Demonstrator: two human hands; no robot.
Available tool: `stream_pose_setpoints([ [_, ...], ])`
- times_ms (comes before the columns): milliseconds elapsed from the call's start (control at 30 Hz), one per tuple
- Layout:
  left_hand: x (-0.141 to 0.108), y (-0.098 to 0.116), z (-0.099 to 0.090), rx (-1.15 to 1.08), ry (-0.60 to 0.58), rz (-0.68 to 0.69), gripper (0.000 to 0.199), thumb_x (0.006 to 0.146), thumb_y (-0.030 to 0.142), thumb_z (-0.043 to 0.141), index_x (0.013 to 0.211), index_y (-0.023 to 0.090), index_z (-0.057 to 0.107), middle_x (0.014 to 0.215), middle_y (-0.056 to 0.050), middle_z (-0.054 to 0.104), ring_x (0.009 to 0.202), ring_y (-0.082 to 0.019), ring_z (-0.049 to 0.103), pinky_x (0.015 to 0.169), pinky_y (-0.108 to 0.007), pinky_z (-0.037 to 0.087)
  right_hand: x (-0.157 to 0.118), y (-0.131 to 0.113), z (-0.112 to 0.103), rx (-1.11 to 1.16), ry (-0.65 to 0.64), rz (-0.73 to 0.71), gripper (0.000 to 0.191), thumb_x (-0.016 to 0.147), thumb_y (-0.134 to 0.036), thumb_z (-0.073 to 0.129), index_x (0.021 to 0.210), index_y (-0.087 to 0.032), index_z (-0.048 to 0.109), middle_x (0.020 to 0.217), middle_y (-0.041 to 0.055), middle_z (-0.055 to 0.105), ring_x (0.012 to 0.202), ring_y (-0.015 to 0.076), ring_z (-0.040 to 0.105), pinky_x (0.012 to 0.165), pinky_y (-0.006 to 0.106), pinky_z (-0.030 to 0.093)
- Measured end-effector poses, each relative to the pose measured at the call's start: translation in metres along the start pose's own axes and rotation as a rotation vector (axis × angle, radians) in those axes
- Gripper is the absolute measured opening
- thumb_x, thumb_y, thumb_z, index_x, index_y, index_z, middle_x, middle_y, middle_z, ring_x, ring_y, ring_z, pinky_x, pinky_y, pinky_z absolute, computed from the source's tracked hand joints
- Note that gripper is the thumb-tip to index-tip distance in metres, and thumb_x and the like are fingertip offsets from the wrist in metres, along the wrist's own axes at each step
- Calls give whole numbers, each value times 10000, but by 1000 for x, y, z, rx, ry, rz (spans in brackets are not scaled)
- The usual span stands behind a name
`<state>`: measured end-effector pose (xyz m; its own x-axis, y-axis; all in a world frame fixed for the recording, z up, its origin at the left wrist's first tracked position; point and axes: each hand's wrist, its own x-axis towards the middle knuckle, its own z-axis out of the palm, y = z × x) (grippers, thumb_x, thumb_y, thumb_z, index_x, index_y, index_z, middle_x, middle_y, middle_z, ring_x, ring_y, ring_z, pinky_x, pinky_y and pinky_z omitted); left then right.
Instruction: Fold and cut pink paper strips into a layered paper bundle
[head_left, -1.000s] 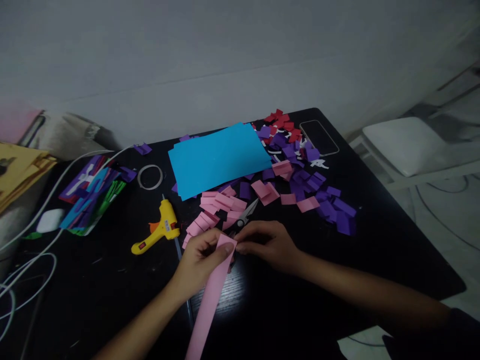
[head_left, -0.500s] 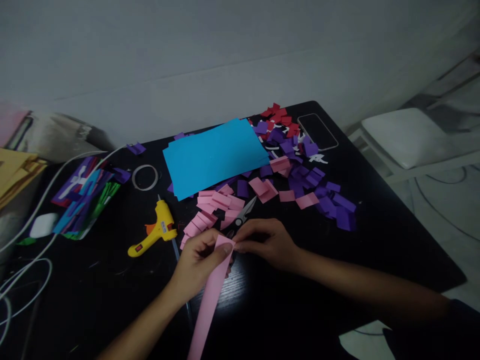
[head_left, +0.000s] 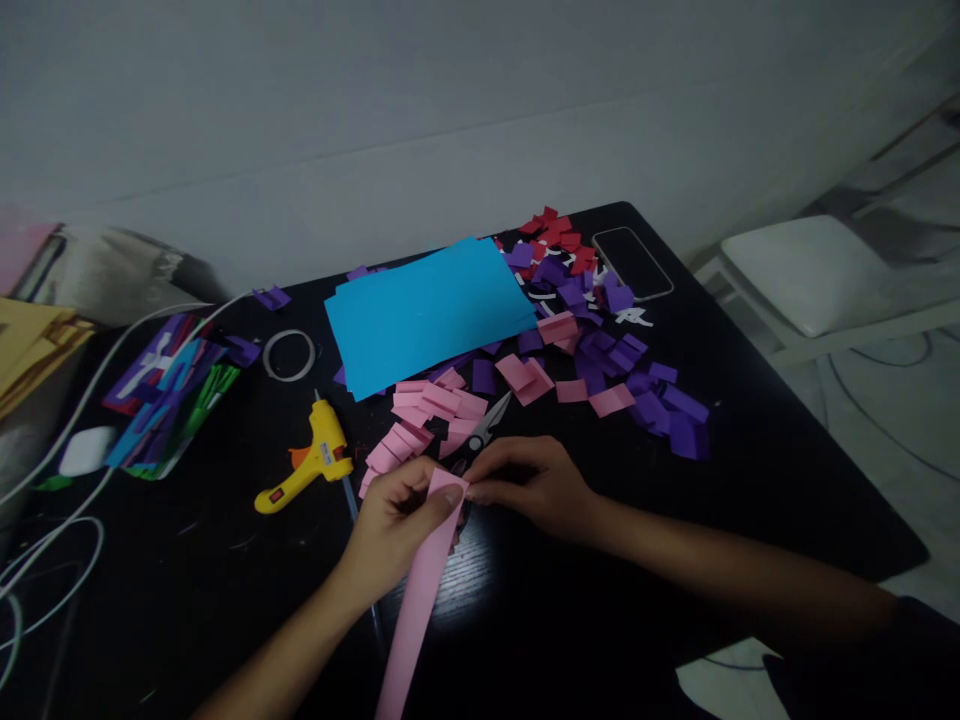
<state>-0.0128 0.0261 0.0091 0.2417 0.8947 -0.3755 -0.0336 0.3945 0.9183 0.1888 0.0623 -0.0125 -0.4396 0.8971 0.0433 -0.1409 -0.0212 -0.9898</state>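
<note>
A long pink paper strip [head_left: 420, 610] runs down toward the bottom edge, its upper end pinched between the thumb and fingers of my left hand [head_left: 401, 525]. My right hand [head_left: 536, 485] has its thumb and forefinger closed on the top right corner of the same strip. Behind my fingers lie scissors [head_left: 487, 425], blades pointing up and right, with their handles partly hidden. Folded pink paper pieces [head_left: 439, 400] lie just beyond both hands.
Left of my hands sits a yellow glue gun [head_left: 322, 450], with a tape ring [head_left: 289, 355] behind it. Blue sheets [head_left: 435, 310], purple pieces [head_left: 667, 410] and a phone [head_left: 634, 262] lie farther back. White cables [head_left: 94, 490] cross the left side.
</note>
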Motion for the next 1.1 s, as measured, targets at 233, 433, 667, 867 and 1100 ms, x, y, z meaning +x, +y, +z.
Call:
stream_pose_setpoints([
  [233, -1, 3, 0, -19, -31, 6, 331, 878, 458, 763, 798, 157, 651, 625, 8, 688, 489, -114, 639, 469, -192, 523, 0, -1, 1, -12, 0, -44, 156, 830, -347, 855, 875, -201, 825, 832, 38, 792, 747, 153, 738, 696, 238, 570],
  [433, -1, 4, -1, -13, -70, 20, 337, 891, 464, 750, 795, 157, 650, 605, 6, 684, 486, -99, 612, 469, -170, 483, -1, -2, 2, -53, -2, -77, 140, 839, -330, 848, 884, -200, 825, 844, 44, 800, 762, 156, 750, 708, 242, 581],
  [667, 0, 4, -3, -5, -100, 10, 319, 897, 449, 744, 814, 155, 651, 618, 0, 682, 518, -112, 614, 498, -191, 475, 0, -2, 1, -60, -11, -84, 173, 841, -365, 843, 879, -198, 827, 840, 47, 806, 764, 162, 759, 714, 247, 596],
  [867, 0, 4, -4, 24, -113, 10, 308, 909, 446, 723, 827, 157, 656, 631, -19, 702, 543, -136, 633, 528, -222, 490, 0, -3, 0, -41, -22, -73, 146, 837, -345, 850, 871, -205, 830, 834, 46, 806, 766, 167, 762, 720, 251, 596],
  [1100, 0, 5, -4, 29, -115, 4, 323, 908, 458, 723, 822, 157, 643, 618, -16, 692, 534, -135, 623, 529, -223, 486, 0, -5, 0, -45, -34, -51, 153, 834, -351, 851, 865, -202, 831, 831, 45, 806, 768, 167, 761, 725, 249, 593],
])
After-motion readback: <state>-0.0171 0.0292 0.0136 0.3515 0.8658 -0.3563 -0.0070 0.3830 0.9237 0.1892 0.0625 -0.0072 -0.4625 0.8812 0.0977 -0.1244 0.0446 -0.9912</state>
